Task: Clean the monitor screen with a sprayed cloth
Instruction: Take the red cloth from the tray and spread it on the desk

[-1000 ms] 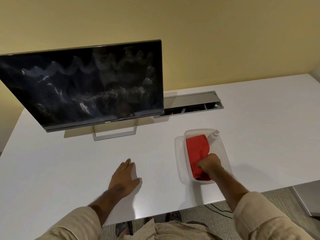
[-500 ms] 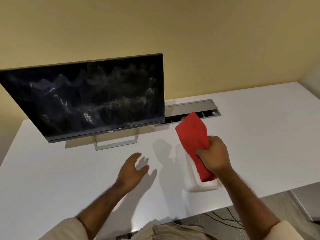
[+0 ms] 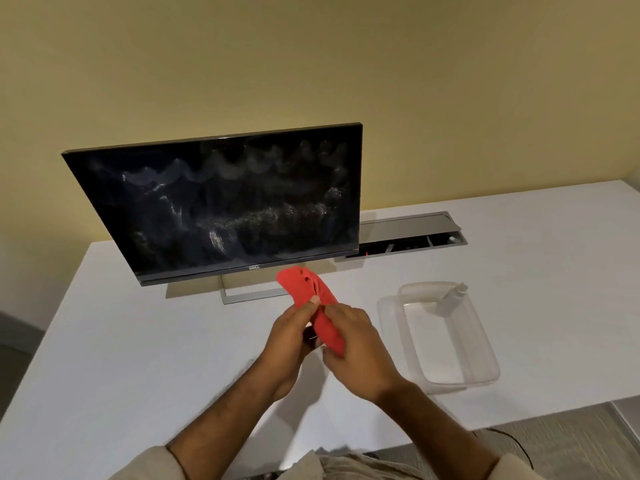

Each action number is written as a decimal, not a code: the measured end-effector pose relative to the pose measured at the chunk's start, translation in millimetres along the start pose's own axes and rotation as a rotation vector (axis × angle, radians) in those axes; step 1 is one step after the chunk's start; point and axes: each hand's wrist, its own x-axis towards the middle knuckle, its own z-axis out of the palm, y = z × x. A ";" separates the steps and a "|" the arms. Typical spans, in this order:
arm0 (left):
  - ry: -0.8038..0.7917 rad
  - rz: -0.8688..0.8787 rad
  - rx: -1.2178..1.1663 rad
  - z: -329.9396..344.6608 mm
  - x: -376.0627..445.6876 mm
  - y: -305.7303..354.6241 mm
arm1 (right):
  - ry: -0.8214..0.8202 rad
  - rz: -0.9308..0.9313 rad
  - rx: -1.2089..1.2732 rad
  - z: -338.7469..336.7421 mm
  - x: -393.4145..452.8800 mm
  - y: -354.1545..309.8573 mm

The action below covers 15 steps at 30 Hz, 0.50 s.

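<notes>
A: What are the hands doing?
B: Both the left hand [image 3: 289, 336] and right hand [image 3: 356, 348] grip a red cloth [image 3: 311, 299], held above a white desk [image 3: 138, 358].
A: And around them?
B: A smeared monitor [image 3: 221, 202] stands just behind; a spray bottle [image 3: 452, 299] leans in a clear tray [image 3: 485, 355] to the right.

A plain yellow wall [image 3: 346, 64] rises behind a white desk [image 3: 138, 358]. A grey cable hatch [image 3: 408, 226] is sunk in its far side. Grey carpet [image 3: 571, 434] shows near right.
</notes>
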 end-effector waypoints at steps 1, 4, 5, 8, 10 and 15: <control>0.009 -0.005 -0.035 -5.8 -1.1 -0.7 | -0.038 -0.017 0.007 3.1 -0.9 -0.2; 0.063 -0.012 -0.057 -20.1 -3.6 -3.1 | -0.088 -0.006 0.174 7.6 -2.5 -5.0; 0.090 -0.019 -0.049 -23.7 -3.5 -4.2 | -0.085 0.029 0.288 7.8 -1.6 -7.0; 0.167 -0.029 -0.051 -32.3 -3.3 -8.7 | -0.005 0.129 0.483 11.9 6.6 -7.4; 0.202 -0.024 -0.040 -36.9 -4.0 -10.4 | 0.039 0.171 0.465 17.0 13.0 -7.8; 0.214 -0.023 -0.002 -45.8 -4.9 -12.9 | 0.078 0.262 0.390 36.3 23.6 -5.8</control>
